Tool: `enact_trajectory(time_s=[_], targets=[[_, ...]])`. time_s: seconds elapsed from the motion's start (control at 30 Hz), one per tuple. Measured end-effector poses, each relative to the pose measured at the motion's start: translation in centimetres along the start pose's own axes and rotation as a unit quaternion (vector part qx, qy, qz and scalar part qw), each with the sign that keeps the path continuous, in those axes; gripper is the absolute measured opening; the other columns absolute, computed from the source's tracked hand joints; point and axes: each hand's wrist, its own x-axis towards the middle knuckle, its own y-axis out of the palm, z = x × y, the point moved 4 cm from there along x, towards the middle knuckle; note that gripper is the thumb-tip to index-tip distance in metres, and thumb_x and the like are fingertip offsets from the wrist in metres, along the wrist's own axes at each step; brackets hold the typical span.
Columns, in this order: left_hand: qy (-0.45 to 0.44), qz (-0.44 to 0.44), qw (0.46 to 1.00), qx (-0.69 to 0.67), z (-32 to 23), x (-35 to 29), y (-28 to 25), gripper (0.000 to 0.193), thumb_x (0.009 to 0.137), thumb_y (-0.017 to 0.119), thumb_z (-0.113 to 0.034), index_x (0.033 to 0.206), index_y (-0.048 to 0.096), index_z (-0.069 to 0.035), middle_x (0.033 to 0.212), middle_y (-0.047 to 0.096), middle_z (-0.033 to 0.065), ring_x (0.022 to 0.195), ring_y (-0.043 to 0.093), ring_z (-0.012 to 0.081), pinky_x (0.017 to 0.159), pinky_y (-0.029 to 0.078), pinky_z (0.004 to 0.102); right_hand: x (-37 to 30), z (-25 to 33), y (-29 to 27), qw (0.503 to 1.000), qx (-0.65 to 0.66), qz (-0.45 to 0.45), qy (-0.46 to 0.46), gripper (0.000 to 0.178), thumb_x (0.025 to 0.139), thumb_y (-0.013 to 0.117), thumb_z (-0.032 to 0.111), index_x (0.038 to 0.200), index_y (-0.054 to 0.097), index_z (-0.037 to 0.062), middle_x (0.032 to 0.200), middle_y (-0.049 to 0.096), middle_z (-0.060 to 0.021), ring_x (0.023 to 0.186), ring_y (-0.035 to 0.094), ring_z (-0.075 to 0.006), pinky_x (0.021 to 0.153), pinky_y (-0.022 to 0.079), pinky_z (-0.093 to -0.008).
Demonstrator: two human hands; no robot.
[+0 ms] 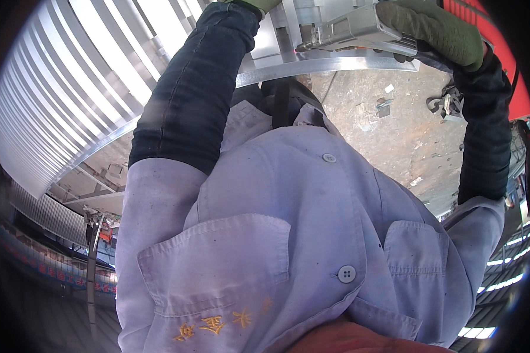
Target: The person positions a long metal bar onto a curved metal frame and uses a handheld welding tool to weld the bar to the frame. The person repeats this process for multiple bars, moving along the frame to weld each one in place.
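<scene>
My right hand, in an olive-green work glove, is closed around a silver handheld laser welding gun. The gun's narrow nozzle points left, and a small red light spot shows on the metal by its tip. Just below the gun runs the bright edge strip of a metal workpiece. My left hand, also in a green glove, is at the top edge of the picture over the metal. Its fingers are cut off from view, so what it touches cannot be made out.
A long ribbed silver metal panel fills the upper left. Below lies a grey, littered floor with a dark tangled item on it. Something large and red stands at the right. A metal post rises at the lower left.
</scene>
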Motion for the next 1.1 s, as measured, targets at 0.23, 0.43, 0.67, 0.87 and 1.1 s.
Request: enact_trajectory(time_s=[0.23, 0.43, 0.67, 0.87, 1.1], targets=[[-0.047, 0.090, 0.994, -0.039, -1.0, 0.4, -1.9, 0.090, 0.102, 0.047, -0.067, 0.147, 0.056, 0.010, 0.172, 0.033, 0.0180, 0.164, 0.006, 0.0445, 0.129, 0.007, 0.0684, 1.4, 0.2, 0.6, 0.954, -0.091, 0.084, -0.274, 0.054, 0.107, 0.063, 0.050, 0.123, 0.075, 0.0001, 0.098, 0.077, -0.0112, 0.087, 0.072, -0.0195, 0.077, 0.058, -0.0344], [-0.016, 0.090, 0.994, 0.065, -0.6, -0.1, -1.0, 0.091, 0.105, 0.037, -0.069, 0.154, 0.051, 0.007, 0.174, 0.030, 0.0157, 0.165, 0.004, 0.0439, 0.129, 0.009, 0.0679, 0.1, 1.3, 0.5, 0.986, 0.009, 0.111, -0.125, 0.059, 0.107, 0.058, 0.057, 0.123, 0.076, 0.0026, 0.096, 0.076, -0.0099, 0.084, 0.072, -0.0199, 0.075, 0.058, -0.0349], [-0.019, 0.125, 0.992, 0.026, -1.1, 0.1, -2.2, 0.088, 0.104, 0.040, -0.068, 0.145, 0.060, 0.008, 0.176, 0.025, 0.0151, 0.165, 0.002, 0.0439, 0.129, 0.008, 0.0680, 1.6, -4.4, 0.7, 0.971, 0.178, 0.134, -0.082, 0.052, 0.110, 0.060, 0.045, 0.135, 0.068, 0.0003, 0.115, 0.074, -0.0094, 0.097, 0.071, -0.0183, 0.082, 0.059, -0.0342], [-0.025, 0.143, 0.989, 0.021, -1.1, 0.2, -2.6, 0.077, 0.098, 0.053, -0.062, 0.119, 0.076, 0.009, 0.175, 0.027, 0.0164, 0.165, 0.002, 0.0442, 0.128, 0.007, 0.0705, 2.1, -6.5, 0.3, 0.959, 0.091, 0.093, -0.252, 0.046, 0.109, 0.064, 0.032, 0.140, 0.063, -0.0016, 0.124, 0.071, -0.0099, 0.104, 0.069, -0.0192, 0.085, 0.059, -0.0349], [-0.039, 0.151, 0.988, 0.018, -1.3, 0.0, -3.5, 0.078, 0.101, 0.050, -0.066, 0.117, 0.077, 0.006, 0.175, 0.027, 0.0162, 0.165, 0.002, 0.0440, 0.130, 0.005, 0.0676, -0.7, -0.6, -1.0, 0.997, -0.059, 0.042, 0.028, 0.043, 0.109, 0.062, 0.040, 0.113, 0.076, -0.0001, 0.088, 0.074, -0.0093, 0.078, 0.069, -0.0168, 0.069, 0.055, -0.0362]])
